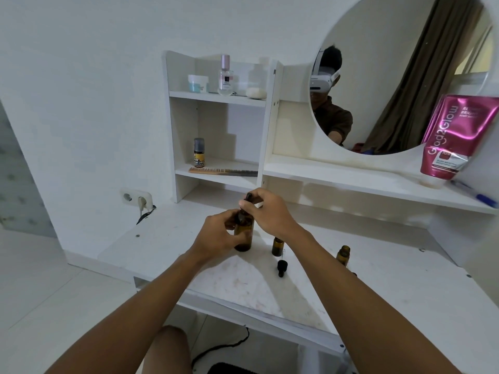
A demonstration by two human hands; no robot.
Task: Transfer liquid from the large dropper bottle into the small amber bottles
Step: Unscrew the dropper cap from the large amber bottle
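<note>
Dropper withdrawal appears in hand: left hand (219, 234) grips the large amber glass dropper bottle (244, 236) at frame centre, right hand (268, 210) pinches its black dropper cap (247, 198); next move calls for steady aim into the small amber glass bottle (277, 247) just right of it.

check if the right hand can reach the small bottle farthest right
Probably yes: the small bottle stands in the open just right of that arm. The right hand is pinching the dropper of the big bottle, so it must let go or carry it.
</note>
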